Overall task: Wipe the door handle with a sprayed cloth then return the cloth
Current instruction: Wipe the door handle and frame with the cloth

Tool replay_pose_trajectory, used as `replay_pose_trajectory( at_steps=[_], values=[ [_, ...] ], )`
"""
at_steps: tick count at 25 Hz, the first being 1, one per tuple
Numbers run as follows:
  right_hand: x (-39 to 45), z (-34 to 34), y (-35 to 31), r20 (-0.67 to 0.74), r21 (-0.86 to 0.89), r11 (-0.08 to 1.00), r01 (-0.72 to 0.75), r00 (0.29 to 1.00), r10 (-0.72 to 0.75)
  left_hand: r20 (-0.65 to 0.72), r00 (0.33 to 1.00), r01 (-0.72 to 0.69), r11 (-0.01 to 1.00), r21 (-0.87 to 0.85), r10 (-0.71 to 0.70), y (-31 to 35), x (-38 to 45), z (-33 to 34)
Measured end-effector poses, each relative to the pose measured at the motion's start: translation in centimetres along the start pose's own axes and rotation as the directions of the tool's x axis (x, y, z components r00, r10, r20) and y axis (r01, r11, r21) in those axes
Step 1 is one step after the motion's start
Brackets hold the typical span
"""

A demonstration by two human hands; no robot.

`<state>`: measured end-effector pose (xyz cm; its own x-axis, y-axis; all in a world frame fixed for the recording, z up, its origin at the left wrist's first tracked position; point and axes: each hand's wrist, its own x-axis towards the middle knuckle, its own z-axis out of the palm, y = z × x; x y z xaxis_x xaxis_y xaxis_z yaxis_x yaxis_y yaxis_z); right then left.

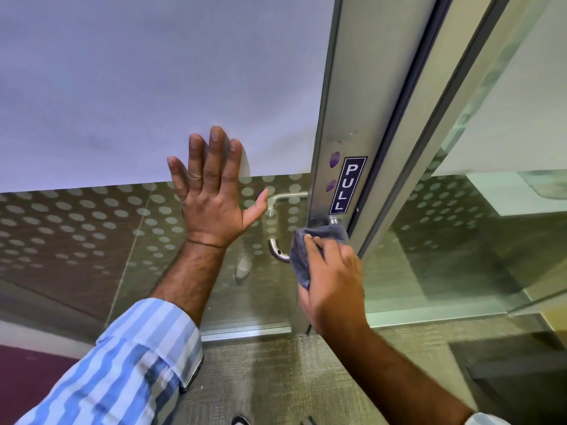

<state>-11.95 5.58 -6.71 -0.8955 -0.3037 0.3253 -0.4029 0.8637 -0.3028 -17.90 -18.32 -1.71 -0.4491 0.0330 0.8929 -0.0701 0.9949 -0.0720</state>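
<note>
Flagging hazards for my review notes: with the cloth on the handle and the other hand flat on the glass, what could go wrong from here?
1. The right hand wraps the cloth only round the handle's middle; its curved free end shows bare and may go unwiped.
2. The left hand lies flat on the glass door and may leave prints.
3. Pressing on the handle could turn it and swing the door.

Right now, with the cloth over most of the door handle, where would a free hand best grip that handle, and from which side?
Probably the bare curved end of the door handle, left of the cloth held by the right hand. Come from the left, fingers wrapping the round bar.
</note>
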Motion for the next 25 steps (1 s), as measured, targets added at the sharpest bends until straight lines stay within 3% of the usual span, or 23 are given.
replay_pose_trajectory(
  at_steps=[11,19,25],
  values=[
    [2.9,-0.2,-5.1,0.161,-0.046,0.996,0.071,0.985,-0.062,-0.025,1.000,0.016,1.000,-0.003,-0.016,-0.1,0.1,0.1],
    [3.5,-0.9,-4.3,0.157,0.000,0.985,0.171,0.973,-0.169,-0.017,1.000,0.008,1.000,0.002,-0.008,-0.2,0.1,-0.1],
    [1.8,-0.6,0.7,-0.075,0.169,0.938,0.301,0.953,-0.293,-0.012,1.000,0.026,1.000,-0.013,-0.026,-0.2,0.1,-0.1]
  ],
)
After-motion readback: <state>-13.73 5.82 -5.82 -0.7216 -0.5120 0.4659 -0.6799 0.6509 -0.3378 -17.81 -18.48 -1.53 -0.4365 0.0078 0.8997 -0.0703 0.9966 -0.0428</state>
